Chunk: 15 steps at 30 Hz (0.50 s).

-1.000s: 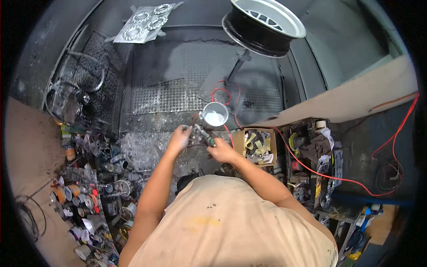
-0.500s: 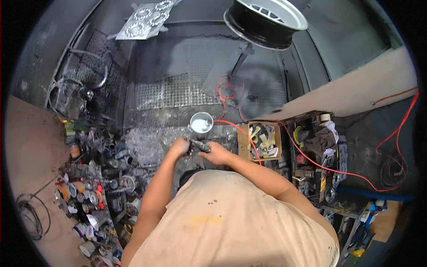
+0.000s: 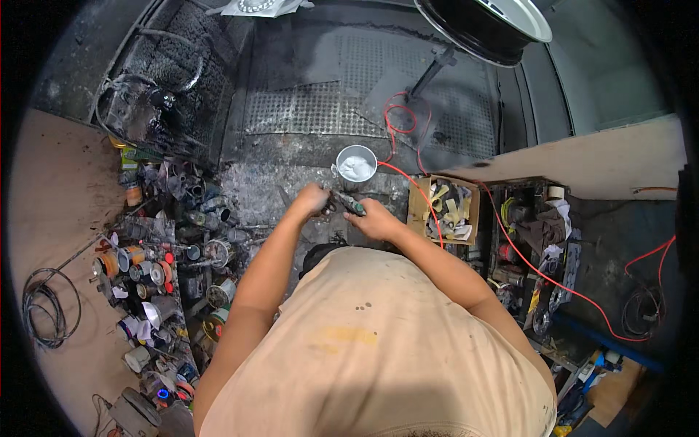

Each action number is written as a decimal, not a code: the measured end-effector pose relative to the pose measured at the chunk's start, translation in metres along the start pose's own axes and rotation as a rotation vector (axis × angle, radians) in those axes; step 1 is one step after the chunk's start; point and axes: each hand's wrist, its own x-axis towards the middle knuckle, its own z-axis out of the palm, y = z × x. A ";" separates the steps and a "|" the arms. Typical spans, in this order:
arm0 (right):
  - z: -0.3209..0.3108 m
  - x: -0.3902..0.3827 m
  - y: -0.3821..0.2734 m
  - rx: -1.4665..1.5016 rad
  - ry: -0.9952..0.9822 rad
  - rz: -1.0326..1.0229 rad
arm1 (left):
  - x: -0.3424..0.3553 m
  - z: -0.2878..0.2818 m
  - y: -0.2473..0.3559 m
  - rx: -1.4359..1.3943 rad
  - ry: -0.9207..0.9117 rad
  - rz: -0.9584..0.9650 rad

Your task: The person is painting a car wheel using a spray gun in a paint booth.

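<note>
My left hand (image 3: 312,197) is closed round the silver end of what looks like a spray gun (image 3: 344,199). My right hand (image 3: 376,221) grips its dark green part, to the right. Just above both hands in the picture is a round metal cup (image 3: 357,166) with white contents; whether it is fixed to the gun I cannot tell clearly. A red hose (image 3: 408,176) curves away from behind the cup to the right. My fingertips are partly hidden.
A wheel rim (image 3: 486,25) stands on a post in the dark booth, near masked rings (image 3: 255,6). Paint cans (image 3: 156,273) crowd the left side. A cardboard box (image 3: 444,211) of scraps and a cluttered shelf (image 3: 539,247) flank my right; a hose coil (image 3: 51,306) hangs left.
My hands, the tool and the cup first shifted left and lower. The whole view has since shifted, bringing them higher and rightward in the picture. Both hands keep their hold.
</note>
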 end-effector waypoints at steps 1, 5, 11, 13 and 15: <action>0.001 0.000 -0.001 -0.002 0.001 -0.010 | 0.000 0.000 -0.004 -0.076 -0.010 -0.018; -0.004 -0.003 -0.009 -0.006 -0.049 0.037 | -0.001 -0.013 -0.008 -0.434 -0.321 -0.182; -0.003 0.002 -0.015 -0.048 -0.119 -0.036 | -0.004 -0.027 -0.025 -0.731 -0.407 -0.258; -0.010 0.004 -0.037 -0.038 -0.155 0.000 | -0.010 -0.029 -0.028 -0.887 -0.323 -0.246; -0.010 0.013 -0.017 -0.036 -0.098 -0.120 | -0.016 -0.032 -0.029 -1.032 -0.228 -0.222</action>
